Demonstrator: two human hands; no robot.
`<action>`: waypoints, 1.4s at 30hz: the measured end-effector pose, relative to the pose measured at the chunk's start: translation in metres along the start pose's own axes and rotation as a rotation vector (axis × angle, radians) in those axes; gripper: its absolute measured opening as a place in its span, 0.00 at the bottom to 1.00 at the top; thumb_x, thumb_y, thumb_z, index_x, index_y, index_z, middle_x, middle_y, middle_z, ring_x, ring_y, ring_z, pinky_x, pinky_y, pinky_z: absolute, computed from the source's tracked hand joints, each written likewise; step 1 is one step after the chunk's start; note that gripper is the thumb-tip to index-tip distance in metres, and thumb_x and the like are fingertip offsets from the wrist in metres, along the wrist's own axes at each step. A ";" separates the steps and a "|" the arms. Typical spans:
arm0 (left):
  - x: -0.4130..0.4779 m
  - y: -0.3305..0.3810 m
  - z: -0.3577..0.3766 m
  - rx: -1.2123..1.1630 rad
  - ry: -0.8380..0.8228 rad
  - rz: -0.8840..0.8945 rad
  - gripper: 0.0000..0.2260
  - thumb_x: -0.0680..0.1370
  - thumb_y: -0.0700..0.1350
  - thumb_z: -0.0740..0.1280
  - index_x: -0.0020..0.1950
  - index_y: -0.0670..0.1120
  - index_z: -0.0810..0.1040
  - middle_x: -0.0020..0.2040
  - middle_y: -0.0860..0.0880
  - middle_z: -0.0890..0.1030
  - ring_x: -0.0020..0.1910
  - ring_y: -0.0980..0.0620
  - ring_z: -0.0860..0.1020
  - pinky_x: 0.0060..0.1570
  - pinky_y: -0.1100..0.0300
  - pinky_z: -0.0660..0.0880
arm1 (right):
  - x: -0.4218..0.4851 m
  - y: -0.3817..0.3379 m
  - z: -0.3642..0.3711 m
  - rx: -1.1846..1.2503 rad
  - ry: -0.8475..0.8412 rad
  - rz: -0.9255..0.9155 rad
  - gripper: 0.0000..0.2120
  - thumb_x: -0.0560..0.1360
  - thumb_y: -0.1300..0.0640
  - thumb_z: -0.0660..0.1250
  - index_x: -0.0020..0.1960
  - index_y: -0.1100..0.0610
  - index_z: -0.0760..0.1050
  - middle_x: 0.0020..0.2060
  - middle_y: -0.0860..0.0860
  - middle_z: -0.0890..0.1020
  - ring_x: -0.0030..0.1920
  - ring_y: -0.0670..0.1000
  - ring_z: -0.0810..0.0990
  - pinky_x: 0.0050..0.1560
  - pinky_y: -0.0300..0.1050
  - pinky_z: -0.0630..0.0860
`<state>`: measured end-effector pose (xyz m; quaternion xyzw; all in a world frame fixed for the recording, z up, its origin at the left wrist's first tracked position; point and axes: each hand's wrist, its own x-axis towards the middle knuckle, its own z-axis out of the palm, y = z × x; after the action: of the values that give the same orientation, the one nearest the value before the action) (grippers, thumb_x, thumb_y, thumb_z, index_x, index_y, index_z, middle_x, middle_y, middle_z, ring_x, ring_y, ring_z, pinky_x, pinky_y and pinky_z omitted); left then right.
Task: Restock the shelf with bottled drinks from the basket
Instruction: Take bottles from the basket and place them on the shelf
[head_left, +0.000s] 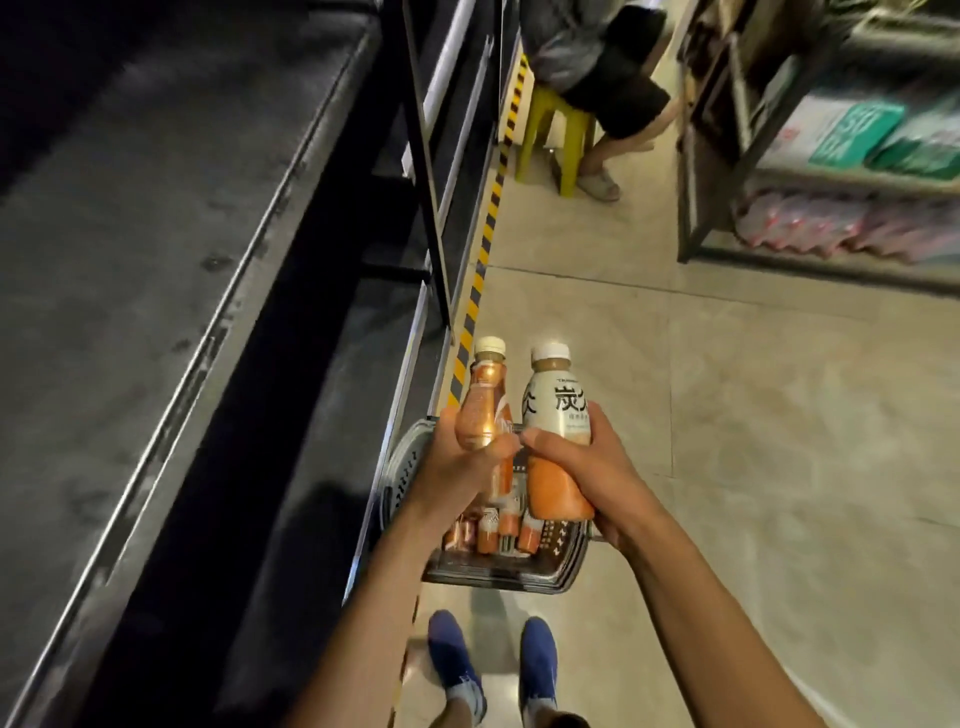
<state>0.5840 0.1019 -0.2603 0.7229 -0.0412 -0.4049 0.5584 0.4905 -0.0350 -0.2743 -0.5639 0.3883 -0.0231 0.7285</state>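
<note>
**Orange and cream bottles, one in each hand, over the basket**

Head view:
- Right hand (587, 467) grips the cream-and-orange bottle (558, 431) around its middle, fingers curled across the front. The label has large black Chinese characters; "炭" reads clearly and the next one is cut off at the bottle's edge. The small Latin line above is too blurred to read. White cap, pointing away from the wearer.
- Left hand (457, 457) grips the copper-orange bottle (480, 410) low on the body, thumb wrapped over. Its white lettering is mostly hidden by the fingers and unreadable. Cream cap.
- The two bottles are side by side and touching or nearly so; I can't tell which.
- Dark plastic basket (405, 467) sits on the floor directly under both hands, against the foot of the dark shelf (156, 234) on the left. More orange bottles (498, 525) lie inside, partly hidden by the hands, so no count.
- Yellow-black hazard tape (488, 228) runs along the shelf base.
- Blue shoes (452, 660) are at the bottom edge.
- Far end: a seated person on a yellow-green stool (550, 130), cut off by the frame.
- Right: metal rack (691, 156) with green-and-white packs, print blurred.
</note>
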 end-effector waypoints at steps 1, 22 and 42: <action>-0.014 0.011 -0.006 0.009 0.027 0.050 0.16 0.75 0.47 0.74 0.60 0.51 0.73 0.53 0.45 0.82 0.50 0.48 0.83 0.45 0.55 0.81 | -0.014 -0.014 0.005 0.009 -0.005 -0.035 0.25 0.70 0.57 0.78 0.62 0.50 0.71 0.51 0.52 0.84 0.47 0.52 0.86 0.46 0.51 0.83; -0.373 0.019 -0.080 -0.416 0.907 0.546 0.19 0.70 0.46 0.72 0.60 0.46 0.73 0.49 0.38 0.81 0.39 0.43 0.83 0.41 0.48 0.82 | -0.231 -0.107 0.157 -0.166 -0.928 -0.438 0.31 0.57 0.48 0.77 0.59 0.44 0.75 0.42 0.46 0.84 0.40 0.46 0.82 0.37 0.40 0.79; -0.768 -0.180 -0.042 -0.464 1.726 0.609 0.21 0.63 0.54 0.76 0.54 0.65 0.78 0.49 0.42 0.83 0.50 0.34 0.82 0.53 0.38 0.80 | -0.616 0.063 0.264 -0.140 -1.669 -0.342 0.31 0.59 0.57 0.78 0.61 0.48 0.77 0.47 0.52 0.86 0.42 0.51 0.83 0.36 0.44 0.82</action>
<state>0.0265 0.5942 0.0046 0.6019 0.2811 0.4353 0.6077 0.1923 0.4905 0.0219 -0.4907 -0.3655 0.3140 0.7260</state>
